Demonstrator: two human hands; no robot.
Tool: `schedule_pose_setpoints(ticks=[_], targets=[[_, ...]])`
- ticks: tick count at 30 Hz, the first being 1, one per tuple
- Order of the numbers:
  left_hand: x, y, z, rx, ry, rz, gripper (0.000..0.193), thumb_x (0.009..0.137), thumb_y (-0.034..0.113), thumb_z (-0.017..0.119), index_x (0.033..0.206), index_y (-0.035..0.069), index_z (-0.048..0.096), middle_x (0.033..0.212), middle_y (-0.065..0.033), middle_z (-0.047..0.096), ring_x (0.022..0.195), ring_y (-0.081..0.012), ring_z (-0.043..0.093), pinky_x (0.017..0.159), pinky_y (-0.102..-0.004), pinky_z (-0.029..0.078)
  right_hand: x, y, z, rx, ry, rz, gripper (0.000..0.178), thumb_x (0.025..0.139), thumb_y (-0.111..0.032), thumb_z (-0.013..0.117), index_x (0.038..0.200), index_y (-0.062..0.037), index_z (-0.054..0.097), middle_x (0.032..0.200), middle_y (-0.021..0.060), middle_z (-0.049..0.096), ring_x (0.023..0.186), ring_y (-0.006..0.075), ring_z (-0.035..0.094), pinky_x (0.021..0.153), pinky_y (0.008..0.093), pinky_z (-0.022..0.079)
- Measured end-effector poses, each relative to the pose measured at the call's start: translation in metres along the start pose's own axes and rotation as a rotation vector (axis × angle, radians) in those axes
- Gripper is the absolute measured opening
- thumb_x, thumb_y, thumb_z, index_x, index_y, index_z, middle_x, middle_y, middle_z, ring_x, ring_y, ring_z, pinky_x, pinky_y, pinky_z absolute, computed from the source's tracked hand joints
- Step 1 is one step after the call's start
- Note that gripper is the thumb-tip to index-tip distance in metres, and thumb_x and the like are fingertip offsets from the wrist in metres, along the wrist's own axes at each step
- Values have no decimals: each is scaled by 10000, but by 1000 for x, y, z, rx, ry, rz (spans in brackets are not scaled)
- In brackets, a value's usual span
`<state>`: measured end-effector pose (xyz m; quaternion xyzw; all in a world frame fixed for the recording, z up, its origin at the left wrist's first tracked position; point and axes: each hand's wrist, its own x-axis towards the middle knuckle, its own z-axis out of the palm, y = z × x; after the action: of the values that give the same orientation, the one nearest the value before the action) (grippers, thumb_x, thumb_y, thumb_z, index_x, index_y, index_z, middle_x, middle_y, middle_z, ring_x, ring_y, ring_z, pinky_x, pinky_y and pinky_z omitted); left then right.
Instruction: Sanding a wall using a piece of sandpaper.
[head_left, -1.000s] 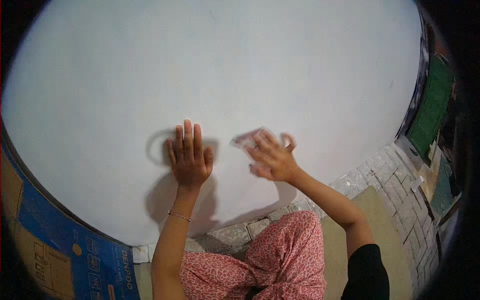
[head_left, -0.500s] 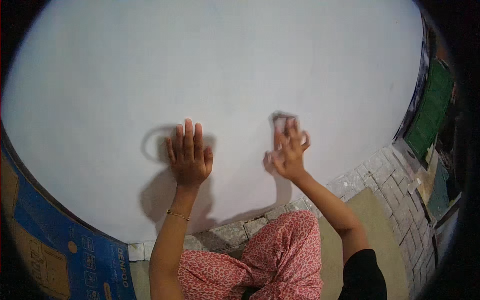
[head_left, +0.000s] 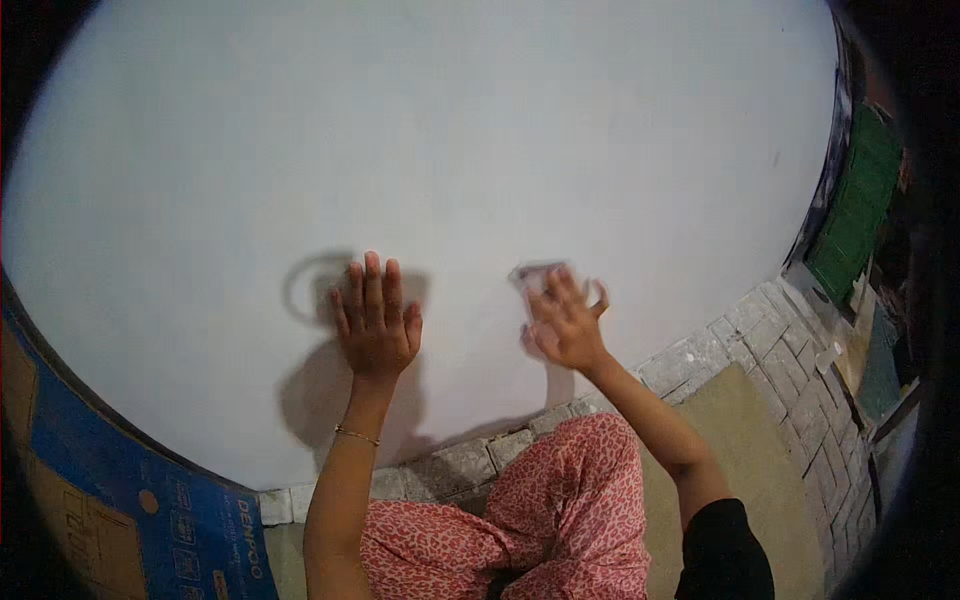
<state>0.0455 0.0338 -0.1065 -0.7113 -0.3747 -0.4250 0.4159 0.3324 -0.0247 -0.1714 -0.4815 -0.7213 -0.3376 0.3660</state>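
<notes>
My left hand (head_left: 377, 325) lies flat against a white wall (head_left: 470, 150), fingers pointing up and apart, with nothing in it. A thin bracelet (head_left: 357, 436) circles that wrist. Lower on the wall to the right is my right hand (head_left: 568, 325), smeared by motion, its fingers bent and partly spread toward the surface. Along its fingertips shows a small pale patch with a dark edge (head_left: 540, 268). It looks like a thin flat piece under the fingers, but blur hides what it is.
My crossed legs in pink patterned trousers (head_left: 570, 500) rest on a tan mat (head_left: 725, 450). Grey paving blocks (head_left: 775, 345) run along the wall's foot. Blue cardboard (head_left: 110, 470) stands at left. A green panel (head_left: 858, 210) and mixed items sit at right. Shadows fall around both hands.
My right hand has slid down and slightly left along the wall, the dark-edged patch moving with it. My left hand stays on the wall, appearing slightly lower in view.
</notes>
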Motion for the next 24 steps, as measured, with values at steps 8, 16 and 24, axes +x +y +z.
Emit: schedule_pose_setpoints(ticks=[8,16,24], targets=[[-12,0,4,-3,8,16,591,958,346,398,1471,77,281,1532,-164,229,1415,-338,219,1130,-549,123,-3,6,-14,3,-54,-133,611,864,-277,539,1429,-101,389,1545,176,203,1447,285,136,1084,527,8],[-26,6,10,30,24,35,573,989,383,334,1464,66,288,1532,-172,223,1413,-342,221,1129,-554,124,7,27,-17,149,218,320,586,876,-244,530,1427,-99,394,1513,183,284,1432,290,191,1070,518,14],[-23,10,10,56,28,31,578,987,391,353,1457,60,296,1524,-171,241,1408,-353,225,1125,-563,139,120,57,-55,112,442,369,575,890,-327,503,1408,-91,427,1529,186,247,1437,308,173,1075,528,-14]])
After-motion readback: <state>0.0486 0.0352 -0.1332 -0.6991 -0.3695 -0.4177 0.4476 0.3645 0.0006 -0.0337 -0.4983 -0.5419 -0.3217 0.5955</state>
